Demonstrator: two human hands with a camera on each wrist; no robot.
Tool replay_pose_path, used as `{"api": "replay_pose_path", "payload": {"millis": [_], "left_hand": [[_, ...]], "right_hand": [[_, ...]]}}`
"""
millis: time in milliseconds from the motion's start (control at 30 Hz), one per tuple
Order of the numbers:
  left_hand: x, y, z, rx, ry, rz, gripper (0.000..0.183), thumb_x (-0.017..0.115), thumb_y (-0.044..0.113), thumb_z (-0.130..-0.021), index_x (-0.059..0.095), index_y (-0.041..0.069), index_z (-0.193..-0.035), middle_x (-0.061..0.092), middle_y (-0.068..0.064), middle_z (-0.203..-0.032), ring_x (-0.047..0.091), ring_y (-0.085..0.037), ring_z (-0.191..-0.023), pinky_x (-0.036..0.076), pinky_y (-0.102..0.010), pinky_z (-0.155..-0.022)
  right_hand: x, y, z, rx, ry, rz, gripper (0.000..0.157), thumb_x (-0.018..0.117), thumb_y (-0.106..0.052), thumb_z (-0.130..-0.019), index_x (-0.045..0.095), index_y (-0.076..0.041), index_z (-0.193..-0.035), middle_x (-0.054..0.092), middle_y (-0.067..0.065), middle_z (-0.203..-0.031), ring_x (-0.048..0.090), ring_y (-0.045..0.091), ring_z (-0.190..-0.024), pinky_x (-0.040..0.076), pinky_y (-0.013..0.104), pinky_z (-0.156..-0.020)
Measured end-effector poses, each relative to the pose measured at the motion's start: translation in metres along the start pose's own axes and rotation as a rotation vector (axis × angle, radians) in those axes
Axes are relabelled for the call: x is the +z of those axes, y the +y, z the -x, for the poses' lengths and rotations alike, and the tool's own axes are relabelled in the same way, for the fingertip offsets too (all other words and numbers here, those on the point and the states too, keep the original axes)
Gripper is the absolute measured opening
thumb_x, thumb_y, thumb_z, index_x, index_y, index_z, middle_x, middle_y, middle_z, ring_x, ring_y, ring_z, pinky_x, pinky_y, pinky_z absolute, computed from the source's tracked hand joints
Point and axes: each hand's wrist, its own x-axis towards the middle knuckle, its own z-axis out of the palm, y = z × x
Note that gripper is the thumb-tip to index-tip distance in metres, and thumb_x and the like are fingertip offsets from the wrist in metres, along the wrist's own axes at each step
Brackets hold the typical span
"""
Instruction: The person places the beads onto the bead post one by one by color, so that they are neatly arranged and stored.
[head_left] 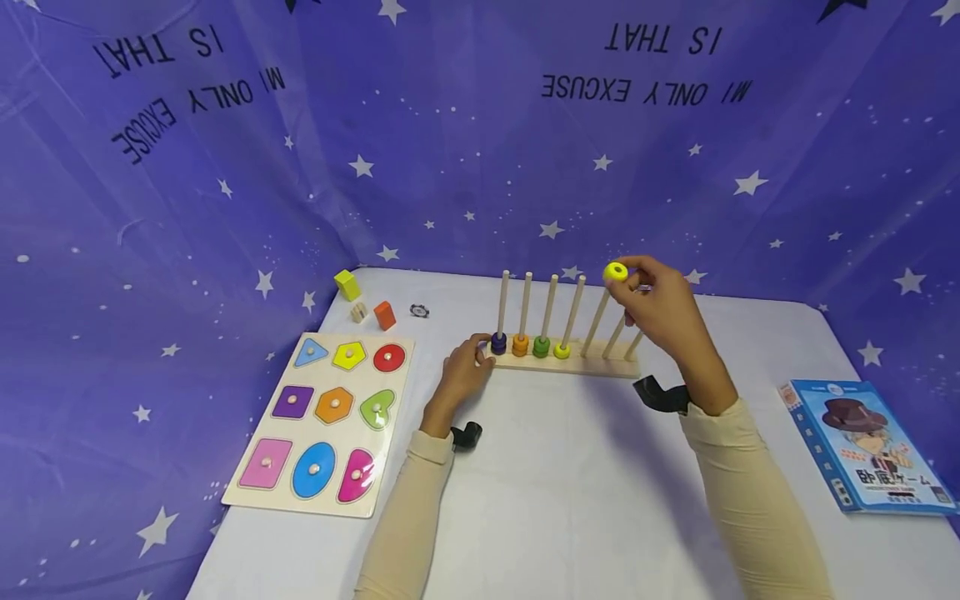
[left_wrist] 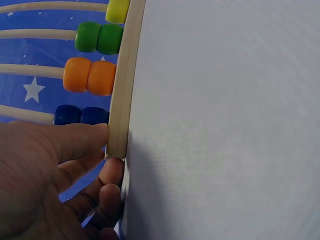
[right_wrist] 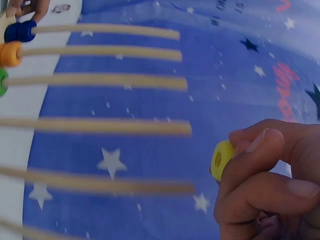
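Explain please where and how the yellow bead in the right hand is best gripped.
Take the yellow bead by its rounded outer rim, probably best from its right, as the right hand does. This leaves its central hole uncovered, so a peg could pass through.

Covered, cropped and smeared

In the head view, the right hand (head_left: 662, 307) covered the upper parts of the two pegs (head_left: 616, 336) farthest right. At the far left, a small dark object (head_left: 419, 311) was too small to identify; on the blue box (head_left: 873, 446), the finest print (head_left: 900, 494) was unreadable. In the left wrist view, the fourth peg's yellow bead (left_wrist: 117, 10) was cut by the picture's edge, and so was the left hand (left_wrist: 57, 172), with one finger partly lost behind the wooden base (left_wrist: 125, 95). In the right wrist view, the pegs were blurred, a green bead (right_wrist: 3, 82) was cropped, and the right hand hid part of the held bead (right_wrist: 219, 160)
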Motion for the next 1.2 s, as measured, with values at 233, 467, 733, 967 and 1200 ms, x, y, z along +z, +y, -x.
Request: {"api": "replay_pose_path", "payload": {"millis": [233, 467, 733, 967, 1200], "left_hand": [[0.004, 0.000, 0.000, 0.000, -0.005, -0.002, 0.042, 0.065, 0.016, -0.090, 0.055, 0.013, -0.131, 0.053, -0.001, -0.080, 0.046, -0.019, -0.075, 0.030, -0.037, -0.076], [0.005, 0.000, -0.002, -0.003, -0.012, -0.006, 0.043, 0.065, 0.017, -0.090, 0.055, 0.014, -0.132, 0.053, 0.000, -0.080, 0.046, -0.018, -0.074, 0.030, -0.037, -0.075], [0.006, 0.000, -0.002, -0.003, -0.014, -0.005, 0.043, 0.065, 0.017, -0.090, 0.054, 0.014, -0.132, 0.053, 0.000, -0.080, 0.045, -0.018, -0.074, 0.030, -0.036, -0.075], [0.003, 0.003, -0.001, 0.003, -0.008, -0.001, 0.043, 0.065, 0.016, -0.090, 0.055, 0.012, -0.132, 0.054, -0.002, -0.081, 0.046, -0.019, -0.074, 0.030, -0.038, -0.075], [0.001, -0.002, -0.001, -0.009, -0.001, 0.002, 0.043, 0.065, 0.015, -0.090, 0.054, 0.013, -0.132, 0.055, -0.003, -0.082, 0.046, -0.019, -0.075, 0.030, -0.039, -0.077]], "right_hand": [[0.020, -0.010, -0.017, -0.020, -0.069, 0.029, 0.044, 0.062, -0.033, -0.092, 0.055, -0.013, -0.130, 0.061, 0.006, -0.087, 0.061, 0.025, -0.058, 0.042, 0.034, -0.048], [0.023, -0.006, -0.017, 0.003, -0.087, 0.028, 0.046, 0.062, -0.034, -0.092, 0.053, -0.014, -0.132, 0.061, 0.007, -0.087, 0.061, 0.030, -0.059, 0.041, 0.034, -0.047], [0.017, -0.007, -0.009, -0.004, -0.054, 0.041, 0.054, 0.062, -0.042, -0.090, 0.047, -0.022, -0.138, 0.060, 0.011, -0.082, 0.059, 0.024, -0.054, 0.043, 0.039, -0.052], [-0.006, 0.012, 0.014, 0.020, 0.046, 0.013, 0.053, 0.061, -0.042, -0.091, 0.048, -0.022, -0.138, 0.059, 0.011, -0.085, 0.059, 0.030, -0.055, 0.048, 0.035, -0.051], [-0.034, 0.080, 0.050, 0.192, 0.171, 0.095, 0.060, 0.058, -0.050, -0.090, 0.044, -0.018, -0.139, 0.059, 0.010, -0.083, 0.058, 0.026, -0.053, 0.048, 0.032, -0.047]]}}
